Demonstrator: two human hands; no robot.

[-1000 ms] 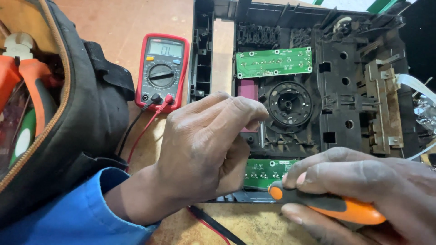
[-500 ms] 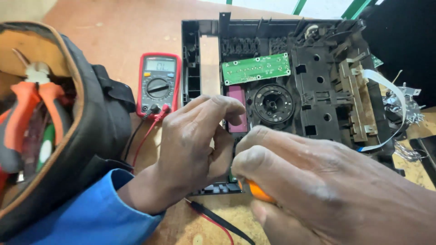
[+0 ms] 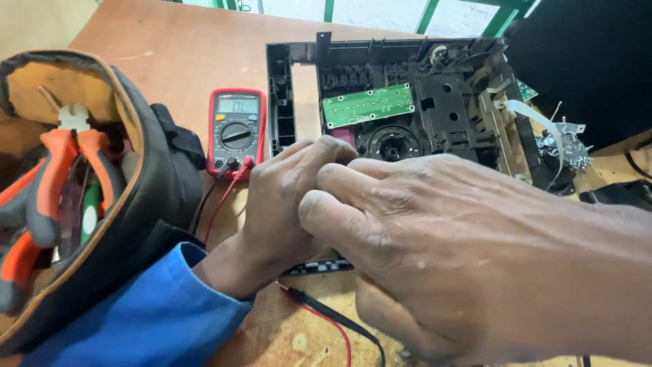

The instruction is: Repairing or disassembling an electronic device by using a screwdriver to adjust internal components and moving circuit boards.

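Black plastic chassis point(image 3: 448, 115) of an opened machine lies on the brown wooden table point(image 3: 183, 47), its far edge toward the green window frame, and both hands sit over its near edge. Inside it a long green circuit board point(image 3: 367, 105) lies slanted across the upper middle, with a round black hub point(image 3: 392, 143) just below it and a small pink patch beside the hub. At its right end a white ribbon cable point(image 3: 526, 112) curls toward a cluster of metal parts.

Left of the chassis, just beside it, lies a red multimeter point(image 3: 236, 130) with a grey screen at the top, a yellow button and a black dial; its red and black test leads point(image 3: 326, 316) run down under the hands. Further left an open black tool bag point(image 3: 146, 183) with tan trim holds orange-handled pliers point(image 3: 64, 163).

The left hand point(image 3: 285, 204), coming out of a blue sleeve point(image 3: 142, 319), rests palm down with its fingers curled together onto the chassis. The right hand point(image 3: 441, 251) lies across in front of it, very near the camera, fingers bent and pressed close, touching the left hand's fingers. Whether either hand grips anything beneath I cannot tell.
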